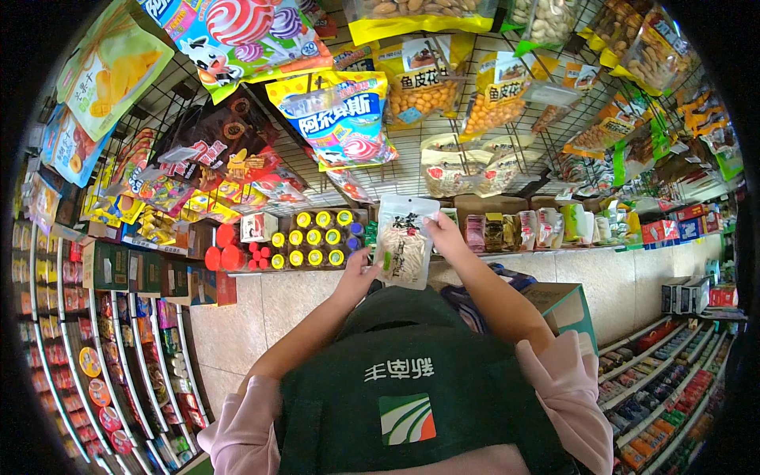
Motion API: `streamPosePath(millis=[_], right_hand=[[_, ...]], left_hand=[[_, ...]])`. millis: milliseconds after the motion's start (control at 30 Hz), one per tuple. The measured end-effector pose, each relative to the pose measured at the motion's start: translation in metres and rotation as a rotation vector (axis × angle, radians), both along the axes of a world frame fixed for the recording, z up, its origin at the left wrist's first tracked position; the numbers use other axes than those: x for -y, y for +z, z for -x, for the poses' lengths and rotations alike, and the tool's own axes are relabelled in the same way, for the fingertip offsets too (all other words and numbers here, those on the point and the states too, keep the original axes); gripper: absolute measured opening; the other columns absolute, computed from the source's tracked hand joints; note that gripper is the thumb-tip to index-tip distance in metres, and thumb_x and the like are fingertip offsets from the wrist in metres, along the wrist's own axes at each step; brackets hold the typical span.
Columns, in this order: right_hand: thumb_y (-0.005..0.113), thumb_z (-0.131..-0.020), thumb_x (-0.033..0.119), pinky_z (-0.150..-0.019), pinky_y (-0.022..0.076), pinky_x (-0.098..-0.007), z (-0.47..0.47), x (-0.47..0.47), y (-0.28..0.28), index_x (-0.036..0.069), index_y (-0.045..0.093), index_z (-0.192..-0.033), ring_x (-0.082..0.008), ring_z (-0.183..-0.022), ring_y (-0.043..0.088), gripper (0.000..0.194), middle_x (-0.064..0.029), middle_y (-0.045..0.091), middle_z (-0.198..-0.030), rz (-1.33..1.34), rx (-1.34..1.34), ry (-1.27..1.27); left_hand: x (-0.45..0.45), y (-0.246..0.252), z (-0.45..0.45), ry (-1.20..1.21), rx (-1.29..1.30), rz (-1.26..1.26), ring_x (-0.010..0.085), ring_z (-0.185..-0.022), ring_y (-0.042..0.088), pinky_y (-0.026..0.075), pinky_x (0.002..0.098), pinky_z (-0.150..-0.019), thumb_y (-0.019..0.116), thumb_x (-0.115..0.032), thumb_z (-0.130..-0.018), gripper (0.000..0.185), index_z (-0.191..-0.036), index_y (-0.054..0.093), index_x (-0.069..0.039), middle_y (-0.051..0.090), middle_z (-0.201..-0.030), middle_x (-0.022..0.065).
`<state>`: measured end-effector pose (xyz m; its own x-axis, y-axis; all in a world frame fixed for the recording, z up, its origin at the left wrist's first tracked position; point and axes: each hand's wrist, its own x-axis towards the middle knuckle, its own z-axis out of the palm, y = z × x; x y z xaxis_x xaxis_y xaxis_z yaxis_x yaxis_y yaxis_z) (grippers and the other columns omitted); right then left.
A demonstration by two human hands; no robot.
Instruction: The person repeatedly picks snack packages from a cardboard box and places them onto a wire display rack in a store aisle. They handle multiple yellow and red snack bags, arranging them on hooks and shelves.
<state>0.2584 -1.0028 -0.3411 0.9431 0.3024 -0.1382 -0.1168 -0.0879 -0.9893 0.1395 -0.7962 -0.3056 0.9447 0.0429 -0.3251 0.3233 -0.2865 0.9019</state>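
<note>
A white resealable food pouch (406, 242) with a clear front is held up before my chest, pale dried strips showing inside. My right hand (446, 235) grips its upper right edge. Along the lower left edge, the fingers of my left hand (357, 274) close on the same pouch. The pouch has a hang hole at its top and bears dark writing. Behind it, a low shelf carries yellow-lidded jars (314, 237) to the left and rows of small packets (504, 230) to the right.
Snack bags hang from hooks on a wire rack (409, 160) ahead, among them a yellow candy bag (332, 119). An open cardboard box (561, 306) stands on the tiled floor (237, 332) at my right. Stocked shelves line the left (119, 356) and right (671, 392).
</note>
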Motion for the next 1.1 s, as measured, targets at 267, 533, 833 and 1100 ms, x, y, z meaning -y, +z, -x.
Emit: streamPosePath(millis=[267, 533, 833, 1100], right_hand=[[0.049, -0.085, 0.021, -0.070, 0.0370, -0.0212, 0.038, 0.063, 0.100, 0.003, 0.054, -0.093, -0.0069, -0.077, 0.047, 0.021, 0.0006, 0.055, -0.084, -0.411, -0.235, -0.242], [0.050, -0.085, 0.024, -0.069, 0.0417, -0.0239, 0.062, 0.088, 0.150, 0.000, 0.053, -0.093, -0.0094, -0.076, 0.052, 0.025, -0.0037, 0.058, -0.086, -0.655, -0.251, -0.496], [0.052, -0.081, 0.008, -0.055, 0.0406, -0.0235, 0.097, 0.077, 0.168, 0.000, 0.046, -0.078, -0.0151, -0.062, 0.047, 0.010, -0.0076, 0.046, -0.074, -0.013, 0.390, -0.128], [0.061, -0.068, 0.005, -0.086, 0.0351, -0.0347, 0.093, 0.100, 0.177, 0.005, 0.052, -0.093, -0.0276, -0.098, 0.047, 0.026, -0.0122, 0.050, -0.103, 0.254, 0.720, -0.060]], left_hand=[[0.068, 0.070, -0.006, -0.063, -0.272, 0.628, 0.0115, -0.092, 0.050, 0.036, 0.0280, -0.086, 0.051, -0.023, -0.084, 0.033, -0.108, 0.048, -0.001, 0.055, -0.101, 0.0058], [0.109, 0.104, -0.006, -0.195, 0.316, -0.199, 0.0284, -0.108, 0.041, 0.032, 0.0356, -0.091, 0.056, -0.026, -0.079, 0.061, -0.124, 0.026, 0.001, 0.035, -0.123, 0.0212], [0.143, 0.122, -0.003, -0.478, 0.390, 0.036, 0.0342, -0.124, 0.018, 0.021, 0.0375, -0.099, 0.064, -0.014, -0.067, 0.085, -0.130, 0.009, 0.000, 0.017, -0.131, 0.0240], [0.132, 0.101, -0.004, -0.172, -0.215, 1.001, 0.0203, -0.104, 0.048, 0.037, 0.0357, -0.090, 0.051, 0.008, -0.071, 0.046, -0.116, 0.041, -0.001, 0.051, -0.110, 0.0097]])
